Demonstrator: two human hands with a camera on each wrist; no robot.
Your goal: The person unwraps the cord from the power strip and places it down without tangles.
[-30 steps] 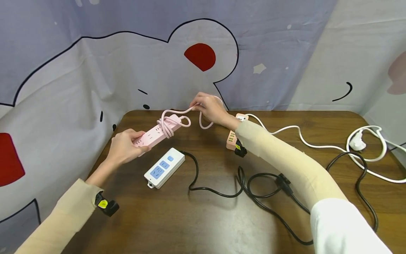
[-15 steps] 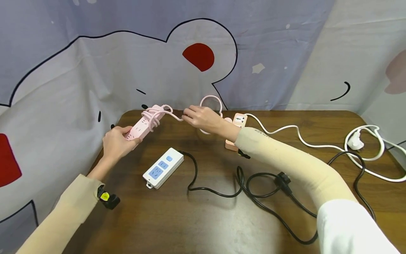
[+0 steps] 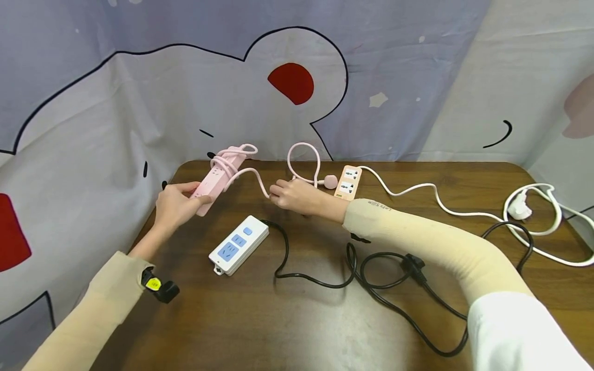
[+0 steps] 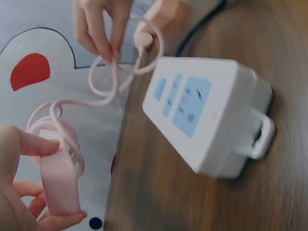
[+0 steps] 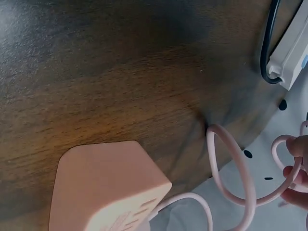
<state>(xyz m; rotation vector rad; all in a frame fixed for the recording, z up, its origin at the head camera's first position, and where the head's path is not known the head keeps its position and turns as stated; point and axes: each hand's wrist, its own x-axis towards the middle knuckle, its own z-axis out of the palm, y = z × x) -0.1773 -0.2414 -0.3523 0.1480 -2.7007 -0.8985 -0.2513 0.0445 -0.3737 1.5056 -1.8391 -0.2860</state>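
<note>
My left hand (image 3: 175, 210) grips the near end of a pink power strip (image 3: 213, 186), thumb on top, raised over the back left of the table. Pink cord (image 3: 224, 164) is wound round the strip's far end. From there the cord sags to my right hand (image 3: 297, 197), whose fingertips pinch it. In the left wrist view, the pinched cord (image 4: 114, 86) forms loops below those fingers. Beyond my right hand a cord loop stands up, ending in a round pink plug (image 3: 331, 181). The pink plug is beside a peach power strip (image 3: 349, 181), partly hidden by my right arm.
A white power strip (image 3: 238, 245) with blue sockets lies in front of my hands. Its black cord (image 3: 315, 281) snakes right to a black plug (image 3: 413, 265). A white cord (image 3: 452, 210) runs to a white plug (image 3: 520, 207) at the right. A patterned cloth (image 3: 394, 77) hangs behind.
The left hand has shifted left, and the pink strip points up more steeply. My right hand has moved left, then down toward the table, still pinching the cord. The pink plug has come into view.
</note>
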